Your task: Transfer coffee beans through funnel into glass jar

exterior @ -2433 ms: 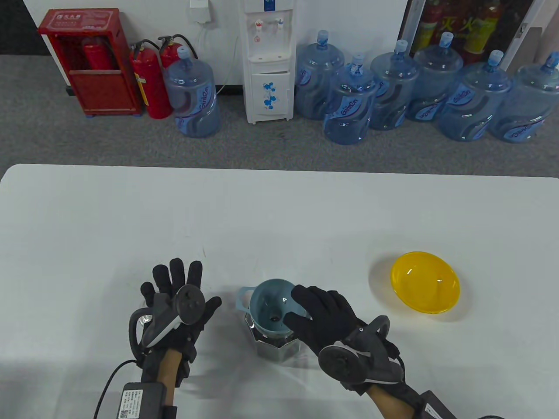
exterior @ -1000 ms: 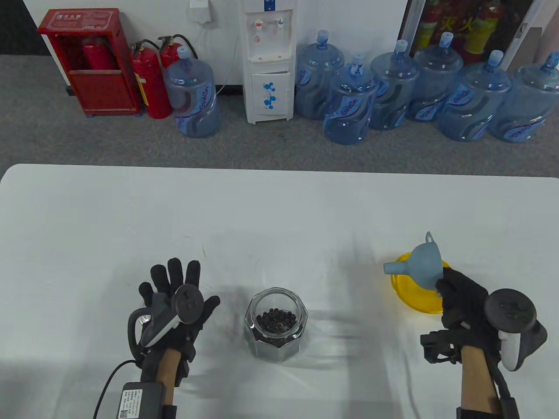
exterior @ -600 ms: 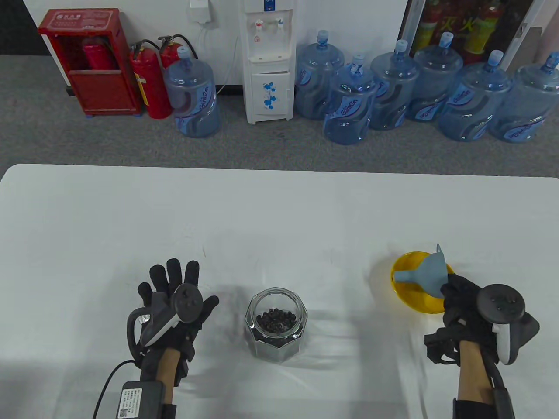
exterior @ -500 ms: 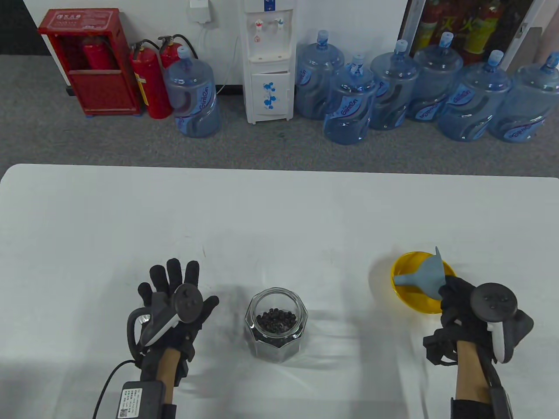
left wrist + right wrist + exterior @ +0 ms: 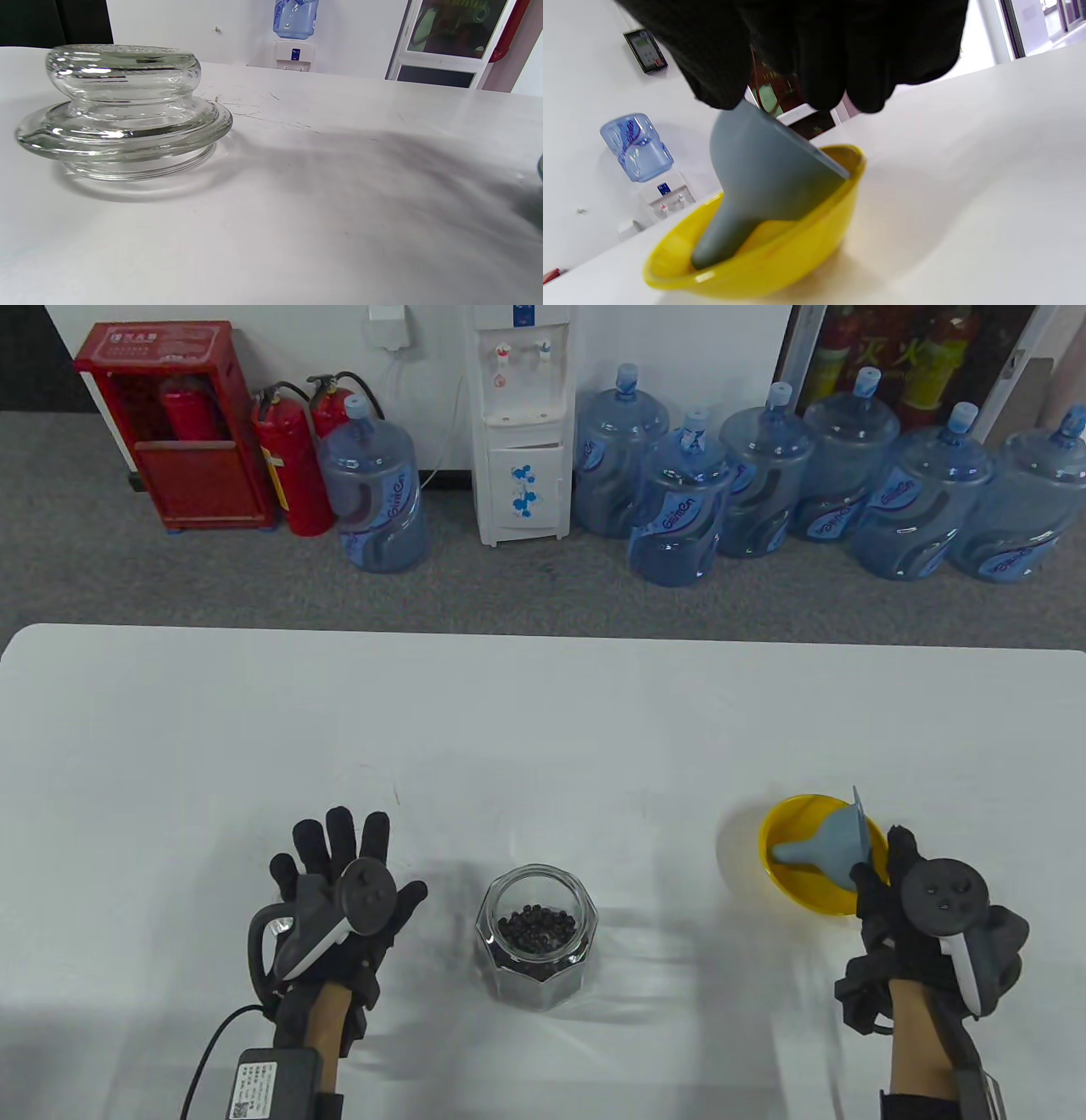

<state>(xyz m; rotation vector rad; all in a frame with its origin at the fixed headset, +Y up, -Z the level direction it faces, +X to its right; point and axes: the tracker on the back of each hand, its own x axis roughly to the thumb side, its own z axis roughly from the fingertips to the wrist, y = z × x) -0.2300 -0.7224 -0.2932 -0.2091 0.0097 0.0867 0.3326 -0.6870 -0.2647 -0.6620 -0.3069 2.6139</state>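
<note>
The right hand's (image 5: 899, 899) fingers (image 5: 814, 63) gripped the funnel (image 5: 836, 844) by its rim, spout lying inside the yellow bowl (image 5: 785, 874), likely to park it. The left hand (image 5: 339, 891) lay spread flat on the worktop (image 5: 543, 712) beside the glass jar (image 5: 536, 933), where the coffee beans (image 5: 536, 927) sat.

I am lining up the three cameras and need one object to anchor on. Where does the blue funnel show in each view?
Table view: the funnel is at lower right, tipped on its side in the yellow bowl, its wide end held by the right hand.
Left wrist view: not in it.
Right wrist view: the funnel is centre left, spout down in the bowl.
Shared landmark: the yellow bowl.
</note>
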